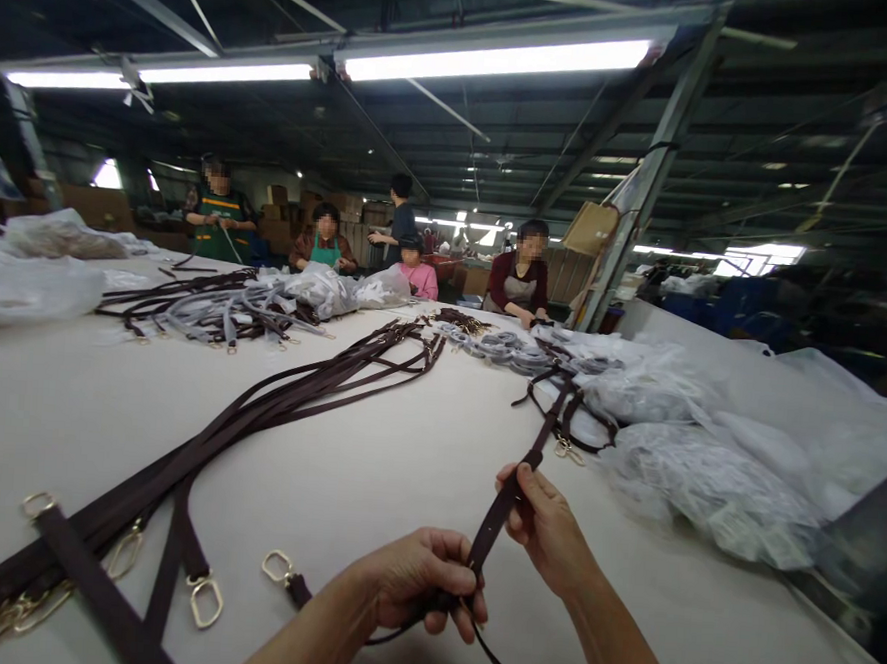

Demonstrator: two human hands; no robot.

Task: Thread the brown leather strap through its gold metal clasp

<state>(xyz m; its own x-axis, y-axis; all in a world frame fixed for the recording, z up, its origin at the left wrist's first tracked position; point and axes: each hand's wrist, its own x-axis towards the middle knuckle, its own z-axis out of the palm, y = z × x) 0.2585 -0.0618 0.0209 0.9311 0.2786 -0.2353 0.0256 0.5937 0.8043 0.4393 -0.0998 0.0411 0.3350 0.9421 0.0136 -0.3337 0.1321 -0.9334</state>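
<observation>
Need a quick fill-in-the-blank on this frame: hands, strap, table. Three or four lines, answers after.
1. Both hands, the left hand and the right hand, grip one dark ____.
2. The metal rings on the strap ends at lower left are ____ in colour.
3. The long straps lie on a ____ table.
4. The plastic bags lie on the person's ____ side.

Missing words: strap; gold; white; right

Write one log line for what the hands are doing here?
left hand: grips strap | right hand: pinches strap higher | table: strap bundle
</observation>
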